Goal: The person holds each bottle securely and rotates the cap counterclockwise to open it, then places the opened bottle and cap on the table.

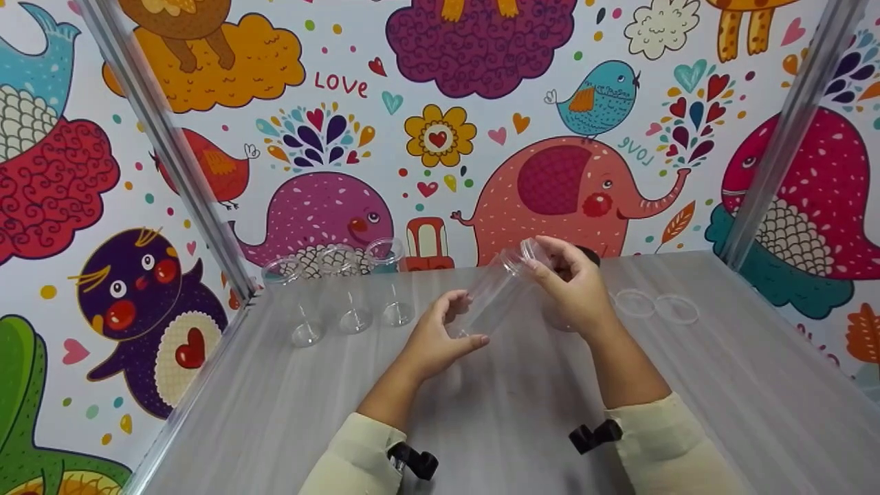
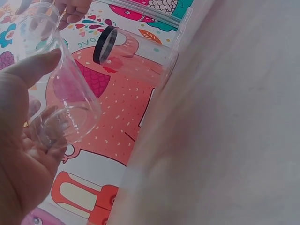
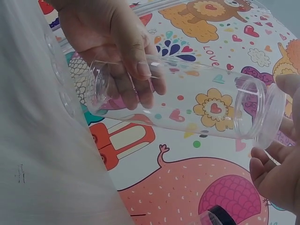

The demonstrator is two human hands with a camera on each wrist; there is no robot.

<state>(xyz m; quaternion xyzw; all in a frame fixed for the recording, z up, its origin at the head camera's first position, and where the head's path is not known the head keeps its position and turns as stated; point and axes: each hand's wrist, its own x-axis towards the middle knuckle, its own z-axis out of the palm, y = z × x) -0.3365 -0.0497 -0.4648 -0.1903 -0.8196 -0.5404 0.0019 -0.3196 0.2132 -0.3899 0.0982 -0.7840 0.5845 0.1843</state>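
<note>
My left hand (image 1: pixel 440 337) grips the lower part of a clear plastic jar (image 1: pixel 489 295), which is held tilted above the table, its mouth up and to the right. At that mouth my right hand (image 1: pixel 574 282) pinches a clear round lid (image 3: pixel 273 117) by its edge. In the right wrist view the lid sits against or just off the jar's rim; whether it is seated I cannot tell. Fingers and thumb of the left hand (image 2: pixel 23 98) wrap the jar near its base in the left wrist view. The jar looks see-through, with nothing visible inside.
Three clear jars without lids (image 1: pixel 302 309) stand in a row at the back left. Behind my right hand is another clear jar (image 2: pixel 140 51) with a black lid (image 2: pixel 104 44). Two clear rings or lids (image 1: pixel 677 309) lie at the right. A patterned wall (image 1: pixel 440 192) closes the back.
</note>
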